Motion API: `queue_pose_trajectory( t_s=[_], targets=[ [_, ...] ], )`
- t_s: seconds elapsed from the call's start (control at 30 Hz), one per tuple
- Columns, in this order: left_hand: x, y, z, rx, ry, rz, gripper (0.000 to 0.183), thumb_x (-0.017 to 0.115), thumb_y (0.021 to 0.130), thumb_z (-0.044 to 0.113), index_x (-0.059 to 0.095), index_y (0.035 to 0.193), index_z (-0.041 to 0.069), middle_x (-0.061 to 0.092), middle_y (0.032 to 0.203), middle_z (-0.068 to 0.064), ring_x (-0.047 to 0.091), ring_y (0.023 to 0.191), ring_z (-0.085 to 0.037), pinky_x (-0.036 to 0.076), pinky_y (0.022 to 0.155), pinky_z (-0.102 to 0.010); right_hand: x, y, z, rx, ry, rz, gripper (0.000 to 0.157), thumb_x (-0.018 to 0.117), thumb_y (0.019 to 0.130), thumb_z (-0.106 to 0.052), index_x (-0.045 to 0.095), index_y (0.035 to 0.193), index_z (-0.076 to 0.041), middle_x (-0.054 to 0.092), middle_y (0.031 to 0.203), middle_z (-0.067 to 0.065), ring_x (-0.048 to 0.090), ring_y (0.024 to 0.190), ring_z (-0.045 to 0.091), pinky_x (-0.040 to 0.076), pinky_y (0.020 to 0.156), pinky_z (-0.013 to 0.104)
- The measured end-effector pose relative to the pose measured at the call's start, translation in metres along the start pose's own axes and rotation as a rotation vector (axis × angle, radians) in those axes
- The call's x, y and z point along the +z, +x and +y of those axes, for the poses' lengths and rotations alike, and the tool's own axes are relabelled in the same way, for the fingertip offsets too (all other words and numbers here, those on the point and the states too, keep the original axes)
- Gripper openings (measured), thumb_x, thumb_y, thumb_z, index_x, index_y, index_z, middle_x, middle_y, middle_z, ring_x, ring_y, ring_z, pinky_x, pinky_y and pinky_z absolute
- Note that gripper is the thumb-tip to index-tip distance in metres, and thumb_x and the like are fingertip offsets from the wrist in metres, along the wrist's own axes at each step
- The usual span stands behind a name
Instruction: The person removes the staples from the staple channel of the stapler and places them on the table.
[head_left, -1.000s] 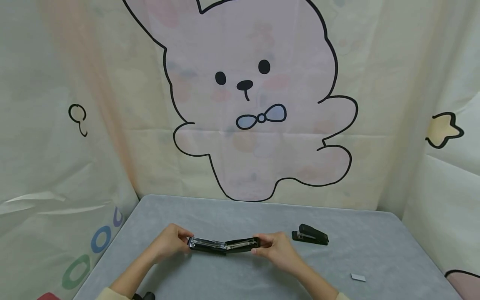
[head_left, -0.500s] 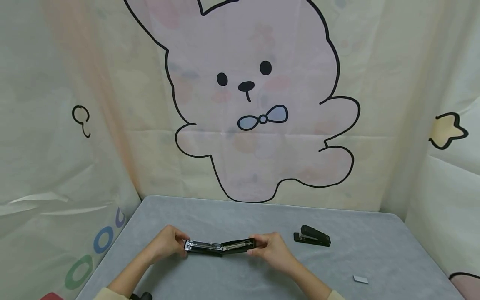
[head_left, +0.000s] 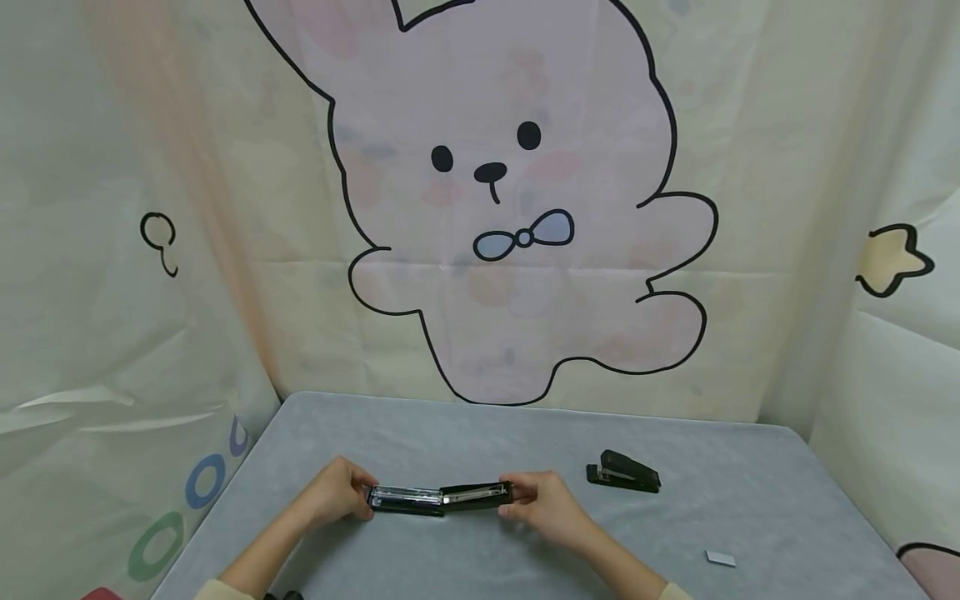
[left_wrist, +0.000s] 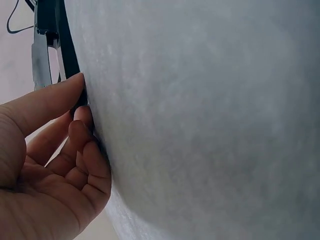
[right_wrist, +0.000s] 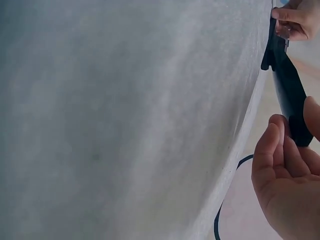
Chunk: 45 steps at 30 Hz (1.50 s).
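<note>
A black stapler [head_left: 408,502] is folded wide open, its two halves stretched nearly in one line with the metal insides facing up. My left hand [head_left: 336,492] pinches its left end between thumb and fingers. On the right end, my right hand [head_left: 553,510] grips the other half with thumb and fingertips. The left wrist view has the left hand [left_wrist: 65,170] close to the cloth, holding the stapler [left_wrist: 42,65] low. Seen from the right wrist, the right half of the stapler [right_wrist: 289,87] tilts up off the table.
A second black stapler [head_left: 624,472] lies right of the right hand. Nearer the front right is a small pale grey strip [head_left: 720,558]. A dark object [head_left: 291,595] shows by the left forearm. Printed curtains [head_left: 517,333] surround the grey table [head_left: 420,433].
The stapler's left end has come down a little and its halves lie flatter than before. It has shifted slightly left. Both hands keep their hold.
</note>
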<state>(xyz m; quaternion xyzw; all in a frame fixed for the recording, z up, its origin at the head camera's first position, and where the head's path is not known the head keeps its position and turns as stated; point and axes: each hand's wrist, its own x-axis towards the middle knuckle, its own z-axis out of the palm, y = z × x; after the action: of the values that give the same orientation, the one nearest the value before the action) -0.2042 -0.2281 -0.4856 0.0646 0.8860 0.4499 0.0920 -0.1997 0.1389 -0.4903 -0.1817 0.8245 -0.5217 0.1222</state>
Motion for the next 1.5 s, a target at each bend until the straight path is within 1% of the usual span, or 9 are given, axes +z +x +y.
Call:
queue_pose_trajectory(
  t_s=[0.13,0.27,0.43,0.6,0.8,1.03,1.23,1.37,1.5],
  targets=[
    [0.002,-0.001,0.001,-0.012,0.011,0.015,0.045,0.082,0.057,-0.018,0.077,0.101,-0.01,0.06,0.061,0.0,0.052,0.057,-0.012,0.042,0.053,-0.028,-0.006,-0.005,-0.002,0.03,-0.004,-0.024,0.054,0.083,0.09,-0.012,0.064,0.137,0.005,0.073,0.114,0.01,0.069,0.104,0.027,0.058,0.086,0.044],
    [0.002,-0.005,0.009,-0.056,0.074,0.047,0.049,0.072,0.056,-0.022,0.077,0.103,-0.009,0.057,0.065,-0.001,0.05,0.059,-0.014,0.041,0.054,-0.028,-0.014,-0.011,-0.006,0.063,0.04,-0.039,0.056,0.081,0.092,-0.013,0.06,0.14,0.007,0.073,0.114,0.009,0.069,0.102,0.024,0.058,0.082,0.037],
    [-0.001,-0.009,0.033,-0.079,0.187,0.097,0.048,0.065,0.063,-0.017,0.077,0.107,-0.005,0.057,0.07,-0.002,0.051,0.063,-0.017,0.042,0.056,-0.031,-0.028,-0.025,-0.013,0.086,0.068,-0.02,0.056,0.08,0.092,-0.012,0.059,0.14,0.008,0.074,0.116,0.011,0.068,0.098,0.021,0.057,0.078,0.033],
    [0.0,-0.012,0.062,-0.051,0.187,0.127,0.041,0.069,0.075,-0.009,0.077,0.114,-0.002,0.063,0.083,-0.005,0.051,0.066,-0.018,0.042,0.058,-0.034,-0.041,-0.038,-0.019,0.053,0.036,0.023,0.051,0.08,0.092,-0.012,0.063,0.136,0.008,0.073,0.118,0.018,0.068,0.095,0.023,0.056,0.074,0.03],
    [0.02,-0.016,0.088,0.041,0.148,0.159,0.038,0.067,0.082,-0.006,0.079,0.117,0.004,0.072,0.101,-0.011,0.047,0.056,-0.015,0.038,0.05,-0.029,-0.055,-0.053,-0.019,0.053,-0.007,0.061,0.05,0.082,0.092,-0.018,0.066,0.133,0.005,0.073,0.117,0.017,0.069,0.094,0.022,0.055,0.077,0.03],
    [0.048,-0.018,0.109,0.19,0.093,0.164,0.036,0.074,0.089,0.001,0.075,0.125,0.006,0.069,0.118,-0.006,0.057,0.098,-0.026,0.044,0.062,-0.03,-0.074,-0.077,-0.011,0.075,-0.008,0.134,0.052,0.082,0.092,-0.023,0.066,0.134,0.001,0.07,0.123,0.016,0.067,0.097,0.013,0.056,0.078,0.03],
    [0.066,-0.019,0.122,0.308,0.052,0.143,0.038,0.075,0.09,0.004,0.074,0.128,0.007,0.068,0.12,-0.004,0.056,0.098,-0.021,0.046,0.066,-0.03,-0.092,-0.094,-0.001,0.123,0.032,0.176,0.054,0.081,0.093,-0.021,0.062,0.138,0.001,0.064,0.134,0.021,0.066,0.106,0.018,0.058,0.079,0.032],
    [0.08,-0.017,0.125,0.401,0.042,0.134,0.039,0.077,0.091,0.007,0.073,0.129,0.008,0.069,0.12,-0.003,0.059,0.098,-0.019,0.05,0.076,-0.036,-0.101,-0.103,0.001,0.19,0.027,0.195,0.06,0.081,0.092,-0.024,0.059,0.141,0.002,0.062,0.138,0.023,0.067,0.106,0.028,0.058,0.08,0.032],
    [0.093,-0.014,0.127,0.458,0.02,0.129,0.042,0.079,0.091,0.012,0.071,0.132,0.009,0.07,0.124,-0.002,0.063,0.103,-0.019,0.053,0.087,-0.046,-0.111,-0.11,0.008,0.215,0.031,0.201,0.062,0.08,0.093,-0.023,0.055,0.144,0.003,0.06,0.139,0.025,0.069,0.102,0.025,0.059,0.08,0.033]
  ],
)
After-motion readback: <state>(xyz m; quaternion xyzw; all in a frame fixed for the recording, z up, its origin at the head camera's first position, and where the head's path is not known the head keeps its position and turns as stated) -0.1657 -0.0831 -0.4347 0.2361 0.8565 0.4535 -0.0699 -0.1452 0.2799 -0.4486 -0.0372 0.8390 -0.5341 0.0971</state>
